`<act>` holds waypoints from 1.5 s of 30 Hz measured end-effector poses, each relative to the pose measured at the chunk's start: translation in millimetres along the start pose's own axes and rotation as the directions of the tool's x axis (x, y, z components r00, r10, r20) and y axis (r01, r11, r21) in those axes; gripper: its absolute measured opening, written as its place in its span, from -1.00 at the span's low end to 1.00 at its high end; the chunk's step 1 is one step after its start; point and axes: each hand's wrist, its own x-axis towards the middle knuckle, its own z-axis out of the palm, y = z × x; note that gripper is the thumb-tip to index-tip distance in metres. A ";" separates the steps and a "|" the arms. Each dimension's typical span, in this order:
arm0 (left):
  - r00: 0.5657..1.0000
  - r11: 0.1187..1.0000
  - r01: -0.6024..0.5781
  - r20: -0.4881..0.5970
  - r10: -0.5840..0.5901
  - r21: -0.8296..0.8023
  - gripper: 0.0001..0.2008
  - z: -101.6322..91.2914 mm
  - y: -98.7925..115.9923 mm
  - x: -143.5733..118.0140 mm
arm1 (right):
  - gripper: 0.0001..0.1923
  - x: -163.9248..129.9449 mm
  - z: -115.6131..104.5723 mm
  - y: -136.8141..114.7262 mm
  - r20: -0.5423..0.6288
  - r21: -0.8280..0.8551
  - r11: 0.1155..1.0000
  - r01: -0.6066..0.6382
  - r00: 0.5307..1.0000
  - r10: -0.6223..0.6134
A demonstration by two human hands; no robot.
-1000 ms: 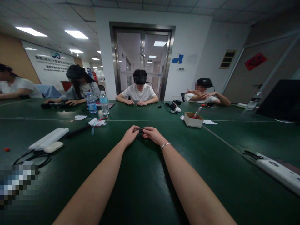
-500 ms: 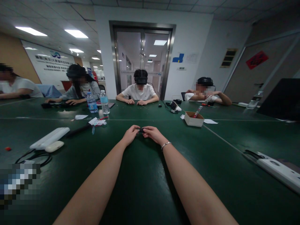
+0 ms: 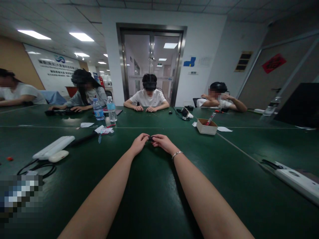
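Both of my arms reach forward over the dark green table (image 3: 152, 186). A small black object (image 3: 150, 138), too small to name, sits between my hands at the middle of the table. My left hand (image 3: 140, 144) is closed on its left end, thumb and fingers pinched together. From the other side, my right hand (image 3: 163, 142) grips the same object between thumb and fingertips; a silver bracelet (image 3: 177, 155) circles that wrist. My fingers cover most of the object.
To the left are a white power bank-like case (image 3: 53, 147), black cable (image 3: 48, 171) and two water bottles (image 3: 99, 111). A small open box (image 3: 206, 128) stands right of my hands. A white power strip (image 3: 296, 181) lies far right. Several people sit opposite.
My hands keep the same hold on the small black object, almost unmoved. The view shifts very slightly. The person at the right has moved a hand near the head.
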 end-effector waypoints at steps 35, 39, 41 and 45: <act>1.000 0.999 0.027 0.002 -0.027 -0.046 -0.76 0.0 0.4 1.3 | -0.85 -1.5 2.5 -2.6 -0.009 -0.024 1.000 -0.013 1.000 0.013; 0.999 0.998 0.044 0.011 -0.044 -0.052 -0.71 0.2 -2.1 2.3 | -0.84 -1.7 2.0 -2.5 0.001 -0.025 1.000 -0.006 1.000 0.006; 0.999 0.999 0.039 0.009 -0.039 -0.031 -0.71 0.3 -1.7 2.1 | -0.84 -1.8 1.8 -2.3 0.000 -0.032 0.999 -0.002 1.000 0.002; 0.999 0.998 0.052 0.017 -0.051 -0.046 -0.74 0.1 -0.3 1.5 | -0.84 -1.6 1.8 -2.1 0.010 -0.043 0.999 0.003 1.000 -0.003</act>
